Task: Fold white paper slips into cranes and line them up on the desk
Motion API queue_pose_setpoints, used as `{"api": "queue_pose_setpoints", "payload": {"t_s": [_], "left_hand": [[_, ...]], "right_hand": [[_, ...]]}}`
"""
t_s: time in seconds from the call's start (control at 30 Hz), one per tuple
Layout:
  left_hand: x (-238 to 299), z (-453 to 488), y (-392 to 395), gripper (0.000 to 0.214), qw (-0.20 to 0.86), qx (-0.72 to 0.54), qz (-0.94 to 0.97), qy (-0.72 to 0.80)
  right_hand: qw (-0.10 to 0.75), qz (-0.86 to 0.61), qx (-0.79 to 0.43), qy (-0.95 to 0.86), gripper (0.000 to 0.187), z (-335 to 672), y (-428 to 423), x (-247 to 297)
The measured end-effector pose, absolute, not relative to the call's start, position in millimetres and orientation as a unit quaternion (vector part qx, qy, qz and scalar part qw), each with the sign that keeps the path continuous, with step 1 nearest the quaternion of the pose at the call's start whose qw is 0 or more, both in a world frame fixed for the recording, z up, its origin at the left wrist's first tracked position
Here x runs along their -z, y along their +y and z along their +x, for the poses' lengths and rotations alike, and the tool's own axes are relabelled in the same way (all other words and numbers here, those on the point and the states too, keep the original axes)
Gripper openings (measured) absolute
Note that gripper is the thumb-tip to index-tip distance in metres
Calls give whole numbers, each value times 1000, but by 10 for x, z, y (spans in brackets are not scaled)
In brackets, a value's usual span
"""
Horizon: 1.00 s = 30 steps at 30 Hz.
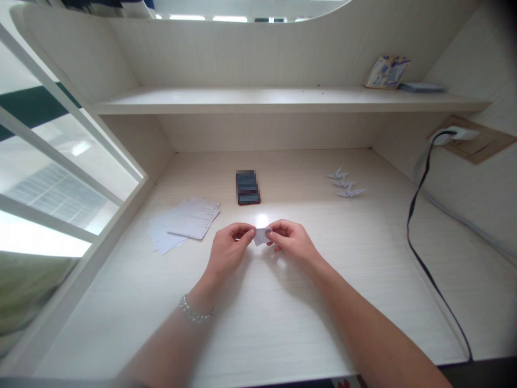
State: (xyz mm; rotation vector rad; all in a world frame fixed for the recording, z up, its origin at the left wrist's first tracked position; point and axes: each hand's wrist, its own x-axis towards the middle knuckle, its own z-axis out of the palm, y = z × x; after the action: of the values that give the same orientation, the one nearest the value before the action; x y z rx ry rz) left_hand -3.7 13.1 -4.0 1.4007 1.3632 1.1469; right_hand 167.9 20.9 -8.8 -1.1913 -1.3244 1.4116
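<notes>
A small folded piece of white paper (260, 236) is held between my two hands, above the middle of the desk. My left hand (231, 243) pinches its left edge between thumb and fingers. On the other side, my right hand (294, 240) grips the right part with thumb and forefinger. Several sheets of white paper (194, 216) lie in a loose, fanned stack to the left of my left hand. Beyond my right hand, 3 folded paper cranes (349, 192) stand in a row at the back right.
A dark phone (247, 187) lies behind my hands. At right, a black cable (418, 253) runs from a plug (448, 134) in the wall socket down across the desk. A shelf (250, 99) above carries a colourful box (386, 72). White bars (60, 145) border the left side.
</notes>
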Motion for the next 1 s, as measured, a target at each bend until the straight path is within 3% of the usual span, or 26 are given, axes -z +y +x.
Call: {"api": "queue_pose_setpoints", "payload": {"t_s": [0.17, 0.4, 1.0], "left_hand": [[-35, -34, 111, 20, 388, -470, 564, 557], [-16, -11, 93, 36, 511, -463, 494, 530], [-11, -11, 104, 33, 503, -484, 501, 511]], "right_hand": [[422, -480, -567, -521, 26, 1657, 187, 55], [450, -474, -564, -505, 24, 1629, 167, 55], [459, -455, -563, -515, 24, 1617, 171, 59]]}}
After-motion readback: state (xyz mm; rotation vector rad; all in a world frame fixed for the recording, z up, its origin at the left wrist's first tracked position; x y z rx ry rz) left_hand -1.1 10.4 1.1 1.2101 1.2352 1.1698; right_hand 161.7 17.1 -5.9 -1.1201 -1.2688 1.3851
